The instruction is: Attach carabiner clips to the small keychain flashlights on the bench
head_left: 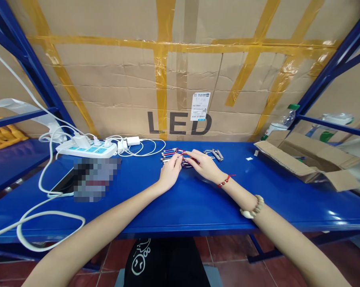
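My left hand (169,172) and my right hand (206,164) meet over the middle of the blue table, fingertips pinched close together. A thin reddish strand shows at the fingertips; what it belongs to is too small and covered to make out. Just behind and under the fingers lies a pile of small slim pieces (169,153) in blue, red and silver, partly hidden by both hands. A few silver cylindrical pieces (218,155) with thin rings or cords lie to the right of the pile, beyond my right hand.
At the left sit a white power strip (87,149) with plugs, looping white cables (53,213) and a dark tablet-like device (71,177), partly blurred. An open cardboard box (290,157) and a plastic bottle (283,119) stand at the right. A large taped carton (123,87) rises behind the table.
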Demonstrator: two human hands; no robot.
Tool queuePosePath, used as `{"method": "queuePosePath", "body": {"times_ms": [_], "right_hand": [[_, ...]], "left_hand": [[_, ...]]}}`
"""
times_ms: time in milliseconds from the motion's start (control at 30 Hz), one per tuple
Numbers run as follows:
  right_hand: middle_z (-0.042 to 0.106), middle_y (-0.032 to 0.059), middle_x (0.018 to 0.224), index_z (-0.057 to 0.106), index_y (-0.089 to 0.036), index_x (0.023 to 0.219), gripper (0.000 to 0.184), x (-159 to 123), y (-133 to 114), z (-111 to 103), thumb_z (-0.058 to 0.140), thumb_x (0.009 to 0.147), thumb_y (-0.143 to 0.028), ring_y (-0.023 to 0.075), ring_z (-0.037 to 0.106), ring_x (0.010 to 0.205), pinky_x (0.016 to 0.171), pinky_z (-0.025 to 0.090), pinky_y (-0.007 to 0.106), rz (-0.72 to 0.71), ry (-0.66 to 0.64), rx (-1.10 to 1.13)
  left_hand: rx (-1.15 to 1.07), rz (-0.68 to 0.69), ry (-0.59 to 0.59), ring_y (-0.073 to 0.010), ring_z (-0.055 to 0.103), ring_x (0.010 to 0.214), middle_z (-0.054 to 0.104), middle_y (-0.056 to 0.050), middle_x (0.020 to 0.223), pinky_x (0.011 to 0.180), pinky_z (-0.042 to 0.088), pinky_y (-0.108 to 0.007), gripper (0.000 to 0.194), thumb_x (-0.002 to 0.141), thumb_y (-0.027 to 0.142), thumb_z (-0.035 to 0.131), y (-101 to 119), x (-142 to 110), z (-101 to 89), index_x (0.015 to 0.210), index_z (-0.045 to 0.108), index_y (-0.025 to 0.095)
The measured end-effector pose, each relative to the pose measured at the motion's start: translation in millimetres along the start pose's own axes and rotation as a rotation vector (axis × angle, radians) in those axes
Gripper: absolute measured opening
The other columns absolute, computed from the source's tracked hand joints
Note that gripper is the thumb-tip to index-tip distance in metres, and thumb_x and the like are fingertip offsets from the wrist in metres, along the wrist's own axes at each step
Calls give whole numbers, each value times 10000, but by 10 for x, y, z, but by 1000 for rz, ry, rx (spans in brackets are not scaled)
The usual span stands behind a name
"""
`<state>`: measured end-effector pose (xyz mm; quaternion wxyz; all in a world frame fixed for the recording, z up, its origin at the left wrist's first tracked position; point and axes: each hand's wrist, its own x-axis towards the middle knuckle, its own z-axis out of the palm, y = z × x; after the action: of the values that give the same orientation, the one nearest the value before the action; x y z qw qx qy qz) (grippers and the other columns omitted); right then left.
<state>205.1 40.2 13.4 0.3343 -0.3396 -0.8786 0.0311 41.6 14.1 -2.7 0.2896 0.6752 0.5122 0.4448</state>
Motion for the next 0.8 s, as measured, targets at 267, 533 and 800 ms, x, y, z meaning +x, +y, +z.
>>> {"method": "queuePosePath", "body": {"times_ms": [267,533,800], "right_hand": [[591,63,876,572,-192,1178,369,2,-1,-4,342,956,-377,174,587,797,721,473,296,6,-39,-9],[622,70,877,548,-157,1209,358,-15,17,-19,386,941,-330,171,585,783,704,464,284,-53,-81,-37],[609,27,702,621,-164,911,185,-22,48,2,462,895,-257,127,508,599,579,373,236,-90,-103,-66]], "left_hand": [[103,-35,46,-143,541,604,586,27,627,624,357,-234,264,906,362,368,47,-2,-36,958,600,248],[166,-32,64,-211,633,870,702,-26,927,768,429,-286,296,895,362,393,42,-8,-46,1056,626,275],[192,0,-4,-243,629,971,700,-35,1039,816,435,-324,319,905,362,364,43,-16,-45,1069,624,279]]}}
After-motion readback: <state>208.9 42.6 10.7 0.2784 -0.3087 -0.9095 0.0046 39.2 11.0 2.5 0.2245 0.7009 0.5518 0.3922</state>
